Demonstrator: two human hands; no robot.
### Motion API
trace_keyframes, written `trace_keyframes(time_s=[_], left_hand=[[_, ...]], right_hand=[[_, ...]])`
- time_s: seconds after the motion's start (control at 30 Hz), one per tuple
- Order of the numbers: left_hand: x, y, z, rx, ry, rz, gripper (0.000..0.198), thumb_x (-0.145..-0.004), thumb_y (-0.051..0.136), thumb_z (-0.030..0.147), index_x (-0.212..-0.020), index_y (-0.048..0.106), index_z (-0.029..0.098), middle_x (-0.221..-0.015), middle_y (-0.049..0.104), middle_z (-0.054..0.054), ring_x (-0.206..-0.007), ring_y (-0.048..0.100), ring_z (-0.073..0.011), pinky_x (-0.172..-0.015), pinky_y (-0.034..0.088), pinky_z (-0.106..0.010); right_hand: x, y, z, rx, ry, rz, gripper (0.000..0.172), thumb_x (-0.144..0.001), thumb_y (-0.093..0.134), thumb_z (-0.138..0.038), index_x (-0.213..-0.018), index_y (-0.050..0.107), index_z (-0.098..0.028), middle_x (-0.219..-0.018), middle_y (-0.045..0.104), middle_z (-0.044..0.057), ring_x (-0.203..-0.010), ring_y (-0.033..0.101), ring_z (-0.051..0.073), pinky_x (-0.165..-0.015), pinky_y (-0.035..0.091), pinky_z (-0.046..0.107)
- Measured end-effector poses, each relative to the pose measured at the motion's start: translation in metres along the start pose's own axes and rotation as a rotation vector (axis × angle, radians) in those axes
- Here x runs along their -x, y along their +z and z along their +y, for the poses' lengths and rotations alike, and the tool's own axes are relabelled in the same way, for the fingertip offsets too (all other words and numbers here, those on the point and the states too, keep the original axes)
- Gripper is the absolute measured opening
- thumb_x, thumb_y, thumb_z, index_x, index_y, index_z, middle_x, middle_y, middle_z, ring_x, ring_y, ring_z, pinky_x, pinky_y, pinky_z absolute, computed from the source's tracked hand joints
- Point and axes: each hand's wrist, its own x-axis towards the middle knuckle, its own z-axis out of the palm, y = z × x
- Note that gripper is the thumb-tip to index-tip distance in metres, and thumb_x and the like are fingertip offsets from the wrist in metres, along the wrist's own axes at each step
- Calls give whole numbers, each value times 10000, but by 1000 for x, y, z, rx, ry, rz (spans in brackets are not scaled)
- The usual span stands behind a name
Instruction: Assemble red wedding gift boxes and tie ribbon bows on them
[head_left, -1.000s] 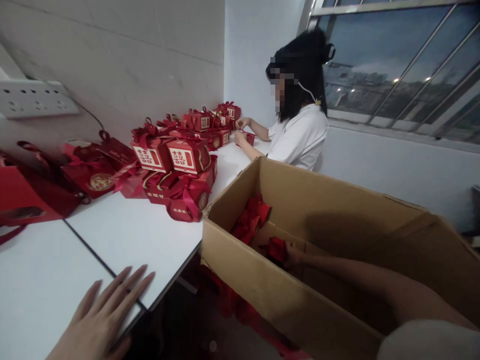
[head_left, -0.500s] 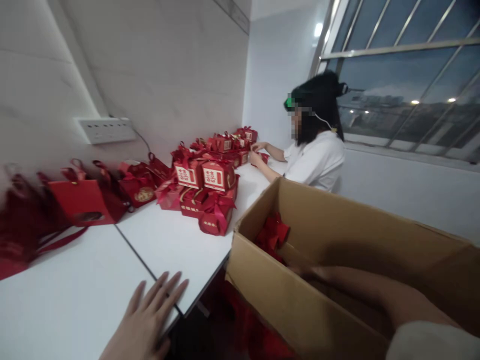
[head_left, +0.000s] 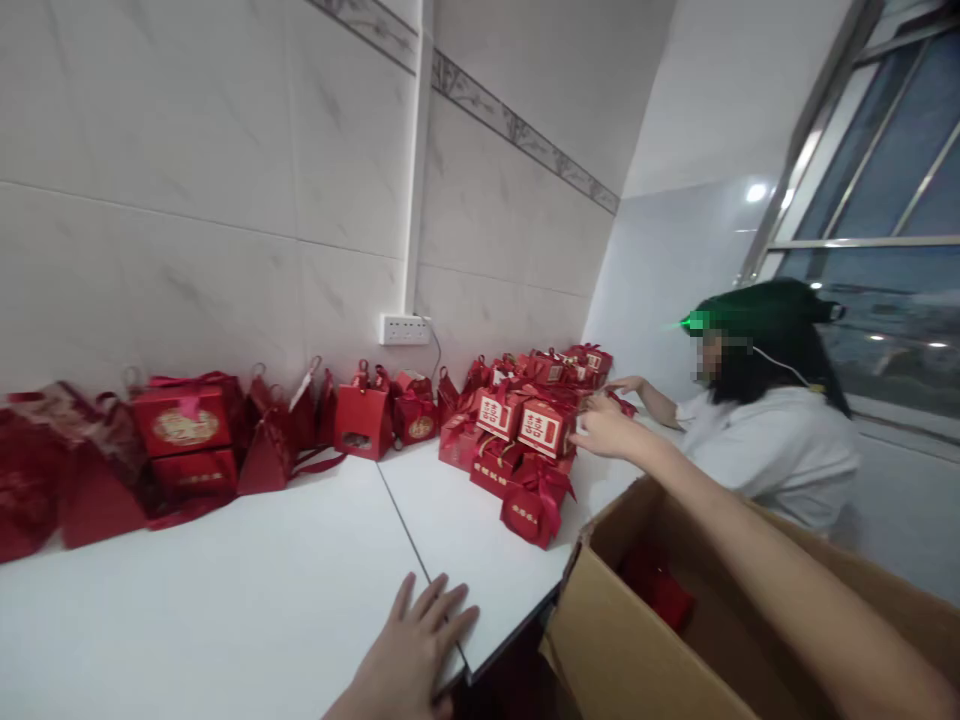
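My left hand (head_left: 412, 640) lies palm down on the white table (head_left: 285, 570), fingers spread, across the dark seam between two tabletops. Over the cardboard box (head_left: 637, 620) stretches my right arm. My right hand (head_left: 609, 425) is at the right side of the stacked red gift boxes, its fingers extended and nothing visible in them. Its fingertips reach the edge of a red gift box (head_left: 546, 425) with a white double-happiness panel; whether they touch it I cannot tell. A ribboned red box (head_left: 529, 508) stands at the front of the stack. Inside the cardboard box are red pieces (head_left: 667, 590).
A row of red gift bags and boxes (head_left: 191, 425) lines the wall. A white socket strip (head_left: 405, 329) is mounted above them. At the far right a co-worker (head_left: 772, 440) in a white top sits beyond the cardboard box, a hand near the far red boxes. A barred window is behind.
My right hand has come up out of the cardboard box and over to the stacked gift boxes. The view has swung left and upward. My left hand stays flat on the table.
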Motion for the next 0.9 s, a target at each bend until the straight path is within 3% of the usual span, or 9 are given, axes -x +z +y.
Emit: trace_keyframes(time_s=[0.13, 0.27, 0.4, 0.47, 0.57, 0.67, 0.8, 0.9], left_hand=[[1, 20, -10, 136, 95, 231, 628, -682, 590, 388, -1290, 477, 274, -1434, 419, -54, -1362, 278, -314, -1115, 50, -590], [3, 35, -14, 182, 135, 407, 483, -700, 608, 388, -1149, 560, 218, -1286, 541, -102, -1222, 462, -287, -1112, 187, -547], [14, 38, -14, 231, 141, 513, 371, -734, 532, 217, -1102, 565, 180, -1261, 541, -109, -1120, 534, -235, -982, 438, -359], [22, 38, -19, 224, 181, 536, 354, -716, 528, 165, -1068, 567, 179, -1249, 544, -103, -1097, 547, -228, -953, 461, -336], [35, 35, -36, 160, 227, 569, 339, -698, 517, 112, -1029, 569, 164, -1226, 550, -123, -1079, 554, -247, -927, 477, -365], [50, 30, -62, 130, 191, 615, 314, -702, 494, 78, -1000, 572, 142, -1183, 561, -151, -1034, 574, -254, -881, 500, -379], [73, 25, -96, 123, 100, 674, 309, -690, 480, 43, -967, 578, 142, -1167, 558, -162, -1015, 579, -256, -844, 511, -384], [87, 24, -113, 179, 24, 723, 299, -695, 464, 39, -941, 583, 160, -1149, 565, -142, -1007, 578, -236, -848, 504, -370]], right_hand=[[-62, -8, -84, 5, -23, 112, 540, -875, 449, -426, -1287, 487, -79, -1349, 448, 226, -1244, 438, 306, -970, 385, 382], [-85, 7, -120, 3, 55, 67, 564, -824, 529, -445, -1222, 546, -45, -1406, 330, 295, -1325, 283, 417, -986, 308, 537], [-85, 27, -119, 19, 66, 36, 587, -793, 562, -440, -1205, 549, -22, -1449, 233, 307, -1343, 205, 458, -1022, 218, 566], [-82, 35, -115, 29, 63, 56, 676, -775, 571, -434, -1281, 452, -2, -1450, 201, 326, -1354, 171, 454, -1031, 198, 557], [-78, 42, -107, 22, 64, 66, 707, -769, 555, -416, -1325, 359, -27, -1371, 325, 335, -1299, 303, 441, -987, 240, 586], [-77, 43, -100, -2, 48, 81, 596, -764, 558, -362, -1250, 417, -47, -1266, 438, 319, -1202, 436, 411, -953, 275, 590], [-76, 40, -95, -69, 28, 166, 406, -746, 584, -362, -1051, 540, -97, -1214, 478, 311, -1201, 431, 428, -896, 309, 592], [-76, 36, -94, -153, 11, 294, 289, -716, 617, -398, -847, 582, -143, -973, 596, 248, -978, 583, 408, -782, 363, 582]])
